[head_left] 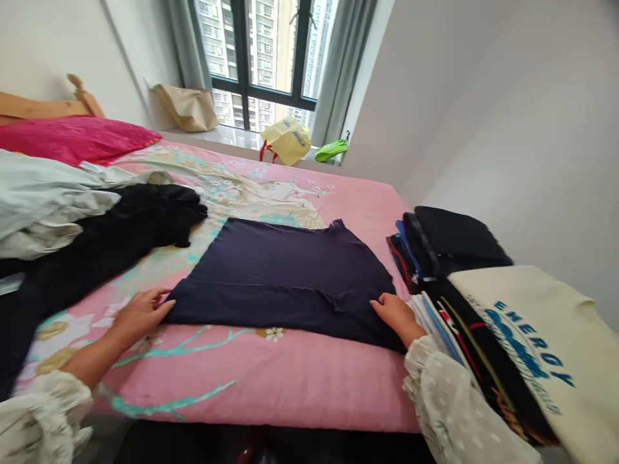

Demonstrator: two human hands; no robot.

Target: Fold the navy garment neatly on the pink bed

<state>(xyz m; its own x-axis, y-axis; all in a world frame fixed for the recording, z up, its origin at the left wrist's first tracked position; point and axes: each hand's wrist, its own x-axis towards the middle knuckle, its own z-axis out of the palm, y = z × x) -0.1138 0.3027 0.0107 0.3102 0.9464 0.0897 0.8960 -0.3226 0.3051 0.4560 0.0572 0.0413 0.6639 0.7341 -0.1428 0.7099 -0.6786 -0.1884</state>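
Observation:
A dark navy garment (290,258) lies spread on the bed in front of me, with a strip along its near side folded over. The fold is somewhat rumpled toward the right. My left hand (142,312) pinches the near left corner between thumb and fingers. At the opposite end, my right hand (395,314) grips the right edge of the folded strip, its fingers closed on the cloth. Both hands rest low, close to the bed surface.
Stacked folded clothes (454,238) stand at the right, beside a cream printed garment (527,341). Loose black clothing (126,225) and pale clothing (43,193) lie heaped on the left. A magenta pillow (72,138) is behind them. Bags, including a yellow one (287,140), sit by the window.

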